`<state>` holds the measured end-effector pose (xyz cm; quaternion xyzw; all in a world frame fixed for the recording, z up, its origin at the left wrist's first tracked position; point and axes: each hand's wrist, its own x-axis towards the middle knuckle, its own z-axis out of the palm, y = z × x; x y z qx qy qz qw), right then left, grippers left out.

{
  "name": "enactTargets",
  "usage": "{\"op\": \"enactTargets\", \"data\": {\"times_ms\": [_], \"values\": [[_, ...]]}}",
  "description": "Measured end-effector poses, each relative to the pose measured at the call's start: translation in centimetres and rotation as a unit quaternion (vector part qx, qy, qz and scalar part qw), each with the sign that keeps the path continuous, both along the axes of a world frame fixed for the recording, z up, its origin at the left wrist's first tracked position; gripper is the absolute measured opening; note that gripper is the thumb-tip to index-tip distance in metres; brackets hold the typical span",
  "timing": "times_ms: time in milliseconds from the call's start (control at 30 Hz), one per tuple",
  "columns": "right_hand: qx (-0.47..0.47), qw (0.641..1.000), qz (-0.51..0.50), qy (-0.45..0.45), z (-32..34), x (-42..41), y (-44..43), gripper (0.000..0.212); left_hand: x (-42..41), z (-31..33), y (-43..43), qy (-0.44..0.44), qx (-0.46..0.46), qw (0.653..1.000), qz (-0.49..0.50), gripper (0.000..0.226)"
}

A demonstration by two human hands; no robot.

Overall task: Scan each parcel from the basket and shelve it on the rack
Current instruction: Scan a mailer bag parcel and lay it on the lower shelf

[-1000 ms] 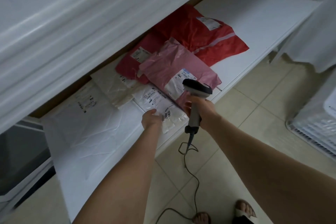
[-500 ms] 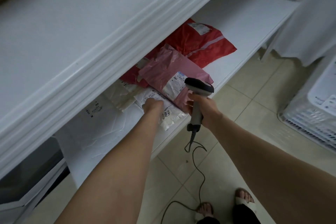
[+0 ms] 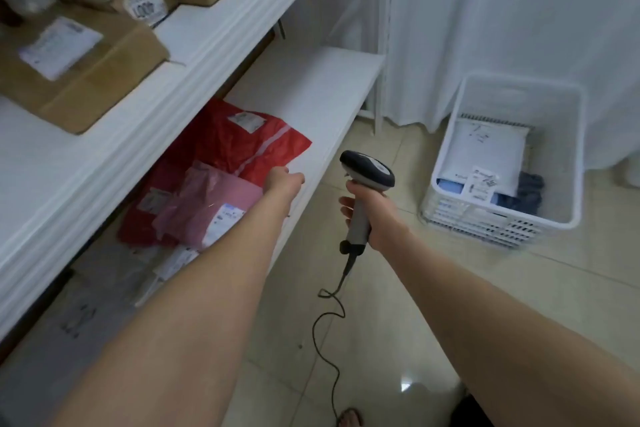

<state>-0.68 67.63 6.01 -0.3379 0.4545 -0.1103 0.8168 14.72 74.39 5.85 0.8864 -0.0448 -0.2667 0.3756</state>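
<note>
My right hand (image 3: 369, 218) grips the handle of the grey and black barcode scanner (image 3: 367, 173), held over the floor beside the rack. My left hand (image 3: 284, 182) is empty, its fingers loosely curled, just above the front edge of the lower shelf (image 3: 311, 87) beside a red parcel (image 3: 239, 144). A pink parcel (image 3: 207, 211) lies partly on the red one, with white parcels (image 3: 173, 262) further left, half hidden by my forearm. The white basket (image 3: 502, 227) stands on the floor at the right, holding a white mailer (image 3: 485, 152) and a dark blue parcel (image 3: 528, 192).
Cardboard boxes (image 3: 79, 59) with labels fill the upper shelf (image 3: 180, 35) at the left. The scanner's black cable (image 3: 332, 322) trails down across the tiled floor. A white curtain (image 3: 502, 10) hangs behind the basket. My foot (image 3: 349, 418) shows at the bottom edge.
My left hand let go of the white parcel on the lower shelf and moved right along the shelf edge. My view swung right and up, bringing the basket and upper-shelf boxes into sight.
</note>
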Motion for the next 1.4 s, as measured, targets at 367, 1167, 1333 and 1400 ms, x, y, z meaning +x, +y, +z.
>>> {"op": "enactTargets", "data": {"times_ms": [367,1167,1333,1400], "values": [[0.115,0.977,-0.178,-0.015,-0.9,-13.5,-23.7,0.02,-13.5,0.0,-27.2,0.022,0.012,0.995,-0.093,0.053],[0.189,0.926,-0.293,0.141,-23.0,-18.8,-53.7,0.042,-19.1,-22.5,-57.6,0.124,0.111,0.956,-0.242,0.055],[0.221,0.923,-0.277,0.149,-32.7,-18.3,-56.4,0.043,-19.4,-32.6,-59.9,0.159,0.153,0.94,-0.26,0.059],[0.233,0.925,-0.263,0.148,-36.7,-18.2,-57.2,0.043,-19.3,-37.0,-60.3,0.17,0.176,0.934,-0.26,0.057]]}}
